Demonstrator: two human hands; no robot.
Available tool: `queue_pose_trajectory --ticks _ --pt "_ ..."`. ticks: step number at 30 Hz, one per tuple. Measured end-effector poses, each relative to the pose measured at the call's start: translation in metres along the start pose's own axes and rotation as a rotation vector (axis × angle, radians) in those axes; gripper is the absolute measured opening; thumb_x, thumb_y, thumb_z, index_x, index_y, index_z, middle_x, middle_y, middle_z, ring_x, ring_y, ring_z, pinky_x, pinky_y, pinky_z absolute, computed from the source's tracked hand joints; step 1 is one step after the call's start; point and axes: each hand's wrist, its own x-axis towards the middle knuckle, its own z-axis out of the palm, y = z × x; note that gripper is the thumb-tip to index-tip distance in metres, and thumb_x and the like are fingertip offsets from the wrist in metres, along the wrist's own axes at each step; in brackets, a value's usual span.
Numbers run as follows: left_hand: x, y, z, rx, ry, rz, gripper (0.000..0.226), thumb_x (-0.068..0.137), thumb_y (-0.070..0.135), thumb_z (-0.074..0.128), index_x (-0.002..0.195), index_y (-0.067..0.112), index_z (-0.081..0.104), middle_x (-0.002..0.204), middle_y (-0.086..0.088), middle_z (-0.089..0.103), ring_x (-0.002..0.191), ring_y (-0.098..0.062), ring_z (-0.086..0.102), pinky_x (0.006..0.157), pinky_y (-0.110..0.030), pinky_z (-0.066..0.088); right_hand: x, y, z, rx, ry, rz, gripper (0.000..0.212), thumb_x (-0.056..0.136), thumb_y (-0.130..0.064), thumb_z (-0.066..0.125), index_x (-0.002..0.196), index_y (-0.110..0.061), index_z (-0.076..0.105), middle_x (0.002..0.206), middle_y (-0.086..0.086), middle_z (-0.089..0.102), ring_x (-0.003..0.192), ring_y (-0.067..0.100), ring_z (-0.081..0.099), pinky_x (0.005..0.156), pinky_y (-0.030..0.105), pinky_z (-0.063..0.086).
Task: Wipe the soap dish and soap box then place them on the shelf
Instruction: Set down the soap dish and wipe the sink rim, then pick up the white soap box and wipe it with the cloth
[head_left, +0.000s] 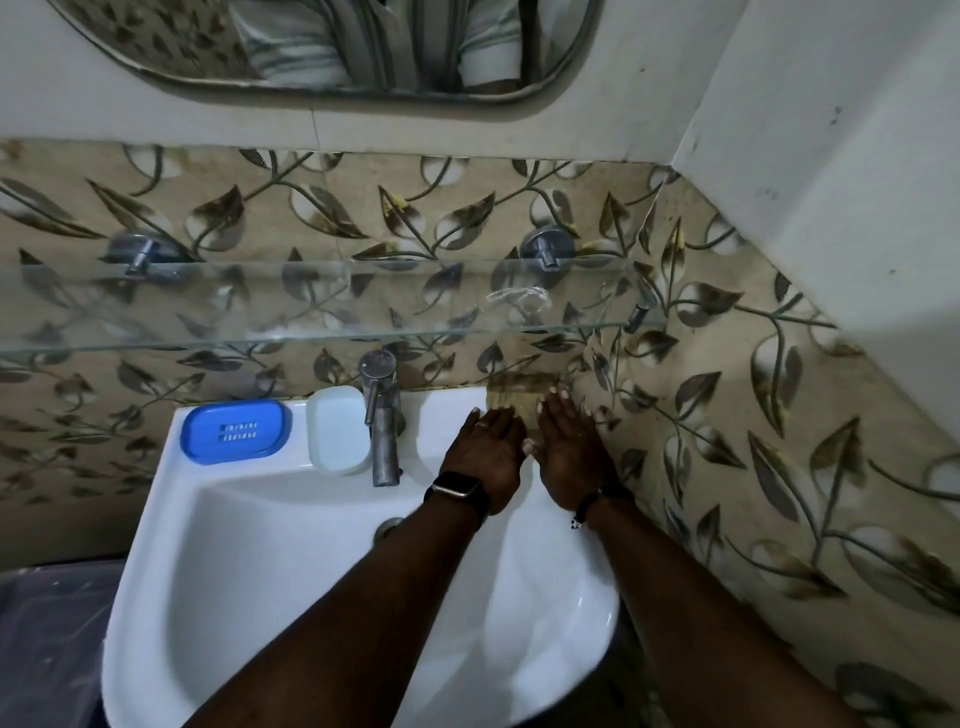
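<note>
hands flat and empty, fingers spread: left hand (485, 457) and right hand (566, 457) over the sink (218, 561) rim at three o'clock of the tap (383, 415); blue soap dish (235, 431) and white soap box (336, 430) at its nine o'clock, glass shelf (311, 312) at twelve.

White sink (249, 545) with steel tap (382, 415) at its back rim, drain (389, 526) below it. Mirror (322, 47) up top on leaf-patterned wall tiles (779, 415). Plastic-covered bin (47, 639) at lower left beside sink.
</note>
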Motion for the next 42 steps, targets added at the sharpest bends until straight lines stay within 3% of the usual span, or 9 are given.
queue_pose_trajectory --ticks 3,8,16,19,25,28,31,37,42 --pt "-0.002 0.007 -0.016 -0.024 0.083 0.023 0.047 0.108 0.029 0.031 0.148 0.009 0.043 0.159 -0.012 0.038 0.148 -0.028 0.029 0.123 -0.039 0.008 -0.004 -0.011 -0.022 0.081 0.137 0.056 0.056 0.1 -0.018 0.051 0.148 0.003 0.032 0.16 0.02 0.023 0.151 0.034 0.017 0.122 0.051 0.018" --pt "-0.016 0.019 -0.064 -0.015 0.236 0.032 0.051 0.105 0.025 0.035 0.152 0.005 0.038 0.161 -0.016 0.033 0.151 -0.032 0.025 0.123 -0.042 0.017 -0.013 -0.036 -0.066 0.089 0.327 0.048 0.059 0.1 -0.019 0.047 0.151 0.004 0.027 0.161 0.02 0.021 0.151 0.032 0.019 0.124 0.044 0.017" --pt "-0.087 0.021 -0.128 0.067 0.419 -0.041 0.053 0.108 0.037 0.032 0.153 0.009 0.036 0.163 -0.01 0.029 0.153 -0.025 0.021 0.124 -0.043 0.017 -0.04 -0.096 -0.11 0.098 0.431 -0.122 0.062 0.103 -0.034 0.028 0.152 0.004 0.023 0.161 0.021 0.018 0.152 0.033 0.013 0.123 0.045 0.014" --pt "-0.119 0.012 -0.145 0.093 0.465 -0.089 0.055 0.107 0.039 0.029 0.152 0.008 0.038 0.162 -0.01 0.031 0.152 -0.025 0.024 0.124 -0.04 0.017 -0.046 -0.126 -0.114 0.141 0.44 -0.184 0.065 0.103 -0.039 0.032 0.152 0.003 0.023 0.161 0.02 0.019 0.152 0.032 0.013 0.124 0.043 0.014" --pt "-0.182 -0.026 -0.165 0.167 0.499 -0.218 0.057 0.107 0.04 0.031 0.153 0.007 0.034 0.163 -0.012 0.028 0.153 -0.025 0.021 0.126 -0.038 0.01 -0.052 -0.192 -0.108 0.212 0.414 -0.348 0.066 0.103 -0.043 0.033 0.154 -0.002 0.022 0.163 0.016 0.018 0.152 0.028 0.014 0.124 0.042 0.015" --pt "-0.205 -0.047 -0.169 0.173 0.475 -0.297 0.068 0.105 0.051 0.016 0.154 0.008 0.033 0.163 -0.012 0.028 0.153 -0.026 0.022 0.124 -0.044 0.017 -0.05 -0.221 -0.102 0.245 0.384 -0.421 0.071 0.102 -0.051 0.024 0.154 -0.002 0.024 0.163 0.014 0.018 0.153 0.026 0.013 0.124 0.039 0.015" --pt "-0.224 -0.071 -0.168 0.194 0.403 -0.356 0.074 0.103 0.056 0.011 0.155 0.007 0.031 0.164 -0.012 0.027 0.153 -0.026 0.021 0.123 -0.046 0.02 -0.044 -0.243 -0.091 0.221 0.322 -0.47 0.071 0.102 -0.053 0.03 0.153 -0.003 0.026 0.163 0.014 0.02 0.152 0.025 0.014 0.124 0.04 0.017" --pt "-0.235 -0.11 -0.151 0.264 0.388 -0.306 0.058 0.104 0.039 0.036 0.14 -0.003 0.052 0.15 -0.021 0.048 0.141 -0.036 0.043 0.115 -0.053 0.035 -0.039 -0.271 -0.049 0.19 0.371 -0.501 0.053 0.096 -0.029 0.06 0.133 0.009 0.054 0.14 0.027 0.053 0.133 0.04 0.049 0.11 0.047 0.039" --pt "-0.225 -0.133 -0.127 0.271 0.298 -0.224 0.052 0.103 0.031 0.05 0.143 -0.002 0.049 0.151 -0.02 0.046 0.143 -0.037 0.041 0.12 -0.051 0.029 -0.032 -0.268 -0.021 0.055 0.28 -0.415 0.058 0.093 -0.033 0.066 0.127 0.013 0.057 0.132 0.032 0.057 0.128 0.043 0.053 0.108 0.051 0.044"
